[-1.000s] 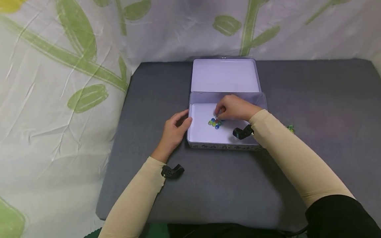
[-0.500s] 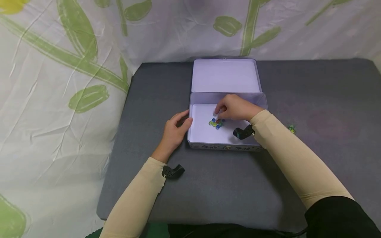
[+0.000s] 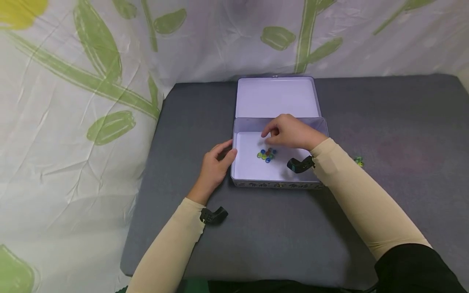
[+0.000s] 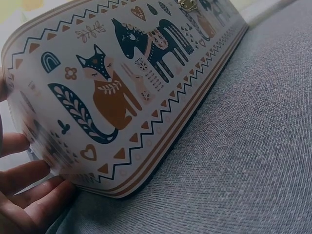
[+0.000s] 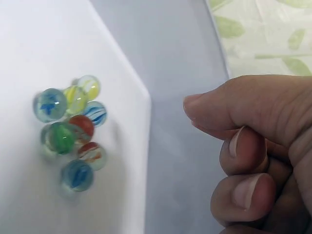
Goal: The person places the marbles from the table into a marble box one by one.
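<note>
Backdrop: white sheet (image 3: 220,44) with green leaves, beyond a grey table (image 3: 388,122).
Box (image 3: 253,171): on the table, lid (image 3: 276,97) open at the back.
Marbles (image 3: 268,154): clustered on the box's white floor.
Left hand (image 3: 214,167): relaxed fingers against the box's left side.
Right hand (image 3: 289,132): above the marbles, apart from them, fingers loosely curled, none seen between them.
Green bits (image 3: 359,162): right of the box, too small to identify.
</note>
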A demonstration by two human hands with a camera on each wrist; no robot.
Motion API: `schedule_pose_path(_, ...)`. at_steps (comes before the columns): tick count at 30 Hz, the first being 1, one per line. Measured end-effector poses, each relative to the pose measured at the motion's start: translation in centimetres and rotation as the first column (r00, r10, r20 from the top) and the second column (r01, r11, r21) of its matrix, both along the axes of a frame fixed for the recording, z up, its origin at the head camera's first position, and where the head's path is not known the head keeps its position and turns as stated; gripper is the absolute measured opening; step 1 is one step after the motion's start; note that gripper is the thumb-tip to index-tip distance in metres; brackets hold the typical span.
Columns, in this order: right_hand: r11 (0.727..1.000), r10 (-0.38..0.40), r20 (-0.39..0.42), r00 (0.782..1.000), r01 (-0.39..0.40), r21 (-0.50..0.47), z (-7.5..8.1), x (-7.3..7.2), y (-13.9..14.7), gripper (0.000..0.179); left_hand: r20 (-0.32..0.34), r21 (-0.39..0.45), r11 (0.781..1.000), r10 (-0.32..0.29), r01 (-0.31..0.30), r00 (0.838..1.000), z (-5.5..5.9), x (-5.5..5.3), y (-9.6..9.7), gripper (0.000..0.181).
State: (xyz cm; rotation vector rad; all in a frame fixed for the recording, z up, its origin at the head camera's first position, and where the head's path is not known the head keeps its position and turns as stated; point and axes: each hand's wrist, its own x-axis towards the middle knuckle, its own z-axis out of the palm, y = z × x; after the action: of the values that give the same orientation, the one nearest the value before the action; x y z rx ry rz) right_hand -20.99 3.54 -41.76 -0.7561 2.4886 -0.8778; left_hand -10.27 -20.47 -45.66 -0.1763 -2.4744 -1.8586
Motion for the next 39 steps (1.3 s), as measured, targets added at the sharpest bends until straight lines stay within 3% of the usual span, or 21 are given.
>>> schedule_pose_path(11, 0.997, -0.036, -0.052, 0.998, 0.032, -0.072, 2.2, 0.7, 0.7, 0.015, 0.016, -0.002, 1.000, 0.005, -0.005, 1.000, 0.0, 0.3, -0.1, 0.042)
schedule_pose_path(17, 0.993, -0.084, -0.080, 0.993, 0.076, -0.093, 3.4, 1.0, 1.6, 0.014, -0.009, -0.002, 1.000, 0.007, -0.007, 1.000, 0.0, 0.3, -0.3, 0.041)
schedule_pose_path(27, 0.992, -0.122, -0.148, 0.981, 0.116, -0.049, 4.8, 1.9, 3.7, 0.015, -0.006, -0.006, 1.000, 0.011, -0.011, 1.000, 0.0, 0.2, -0.3, 0.041)
schedule_pose_path(33, 0.987, -0.159, -0.164, 0.974, 0.155, -0.038, 4.7, 3.1, 6.2, 0.017, 0.014, -0.015, 1.000, 0.009, -0.008, 1.000, 0.1, 0.3, 0.0, 0.041)
schedule_pose_path(39, 0.978, -0.206, -0.161, 0.965, 0.204, -0.031, 3.9, 3.5, 8.5, 0.018, 0.002, 0.029, 1.000, 0.010, -0.010, 1.000, -2.5, -0.7, -0.1, 0.042)
